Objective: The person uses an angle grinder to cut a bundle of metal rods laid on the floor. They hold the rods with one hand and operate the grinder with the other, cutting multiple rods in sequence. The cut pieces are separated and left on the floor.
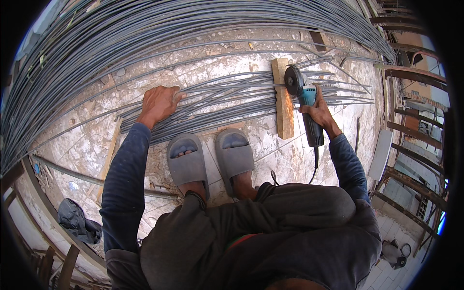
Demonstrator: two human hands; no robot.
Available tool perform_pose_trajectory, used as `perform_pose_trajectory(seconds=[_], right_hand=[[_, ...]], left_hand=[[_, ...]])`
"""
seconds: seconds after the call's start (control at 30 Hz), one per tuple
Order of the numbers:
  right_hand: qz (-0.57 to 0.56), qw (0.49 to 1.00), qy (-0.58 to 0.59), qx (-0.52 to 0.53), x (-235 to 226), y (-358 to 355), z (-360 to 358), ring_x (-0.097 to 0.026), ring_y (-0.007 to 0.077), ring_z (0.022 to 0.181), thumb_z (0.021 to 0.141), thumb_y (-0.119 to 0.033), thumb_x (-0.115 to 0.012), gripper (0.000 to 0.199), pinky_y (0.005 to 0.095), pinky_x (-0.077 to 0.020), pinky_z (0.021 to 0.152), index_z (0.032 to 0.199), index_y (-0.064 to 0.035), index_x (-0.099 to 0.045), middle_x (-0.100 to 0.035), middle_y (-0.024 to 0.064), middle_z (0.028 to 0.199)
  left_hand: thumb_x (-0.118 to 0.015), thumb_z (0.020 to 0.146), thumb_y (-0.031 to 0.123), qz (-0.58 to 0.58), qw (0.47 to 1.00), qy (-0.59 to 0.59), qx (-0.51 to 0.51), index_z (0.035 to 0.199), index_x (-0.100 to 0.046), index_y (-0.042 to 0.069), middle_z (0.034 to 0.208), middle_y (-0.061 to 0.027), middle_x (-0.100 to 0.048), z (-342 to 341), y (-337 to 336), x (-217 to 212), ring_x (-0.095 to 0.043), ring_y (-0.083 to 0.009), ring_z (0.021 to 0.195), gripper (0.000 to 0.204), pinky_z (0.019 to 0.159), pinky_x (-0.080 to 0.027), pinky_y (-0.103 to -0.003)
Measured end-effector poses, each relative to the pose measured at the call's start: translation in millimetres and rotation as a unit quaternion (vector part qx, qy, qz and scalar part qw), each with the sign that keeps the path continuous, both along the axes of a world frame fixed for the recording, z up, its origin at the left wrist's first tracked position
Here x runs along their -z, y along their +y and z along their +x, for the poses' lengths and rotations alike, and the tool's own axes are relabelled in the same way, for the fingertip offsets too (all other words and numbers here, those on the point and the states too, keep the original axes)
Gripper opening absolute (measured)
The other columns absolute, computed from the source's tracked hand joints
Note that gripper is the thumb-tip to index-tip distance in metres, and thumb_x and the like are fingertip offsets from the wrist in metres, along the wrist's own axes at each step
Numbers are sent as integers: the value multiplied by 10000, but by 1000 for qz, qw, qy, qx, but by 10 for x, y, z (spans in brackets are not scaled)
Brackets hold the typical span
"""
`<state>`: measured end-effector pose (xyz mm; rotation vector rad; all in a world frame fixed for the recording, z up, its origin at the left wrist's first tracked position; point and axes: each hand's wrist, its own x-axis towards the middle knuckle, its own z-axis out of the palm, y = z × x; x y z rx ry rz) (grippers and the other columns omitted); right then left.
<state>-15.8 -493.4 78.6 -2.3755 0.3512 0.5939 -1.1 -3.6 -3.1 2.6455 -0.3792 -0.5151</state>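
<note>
My right hand (319, 113) is wrapped round the body of a teal and black angle grinder (308, 99). The grinder's dark disc (292, 79) is just beside the wooden block (283, 106), over the rod ends. On the left, my left hand (161, 104) is closed, knuckles up, round a thin steel rod (116, 112); its fingertips are hidden underneath. A bundle of cut steel rods (217, 107) lies in front of my feet, with its right part across the wooden block.
A large curved heap of long steel rods (145, 26) spans the far side and left. My grey slides (187, 159) stand close to the cut rods. The grinder's cord (316, 162) runs toward my knee. A black plastic bag (77, 222) lies at lower left, a metal railing (415, 130) at right.
</note>
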Motion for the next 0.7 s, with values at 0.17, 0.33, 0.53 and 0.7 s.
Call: perform_pose_trajectory(seconds=[0.17,0.33,0.53,0.7], right_hand=[[-16,1000,-15,4,82,-110,-50,-590,303,1058,623,-117,-775,1071,395,-508,915,1522,-70,-195,-566,176,1233],[-27,1000,-14,4,49,-61,-58,-589,299,1033,619,-100,-766,1088,398,-527,889,1538,-74,-183,-561,169,1230],[-31,999,-32,-9,121,-147,-83,-579,300,1051,622,-92,-762,1067,393,-513,904,1532,-83,-205,-556,166,1236],[-19,999,-20,-15,48,-67,-80,-574,291,1051,624,-91,-763,1064,387,-509,904,1531,-69,-206,-559,147,1222]], left_hand=[[-582,956,425,-8,1000,1,-3,1046,-727,108,785,-190,-693,9,7,41,-665,-393,821,359,735,-485,-495],[-578,959,425,-14,1000,-7,-2,1029,-725,109,779,-189,-690,0,17,54,-664,-393,816,356,731,-484,-497],[-574,962,426,-15,1000,-3,3,1031,-725,102,785,-187,-693,15,17,49,-665,-390,818,364,742,-486,-495],[-570,963,429,-10,1000,4,1,1040,-724,99,801,-188,-697,9,22,45,-664,-391,832,372,758,-485,-499]])
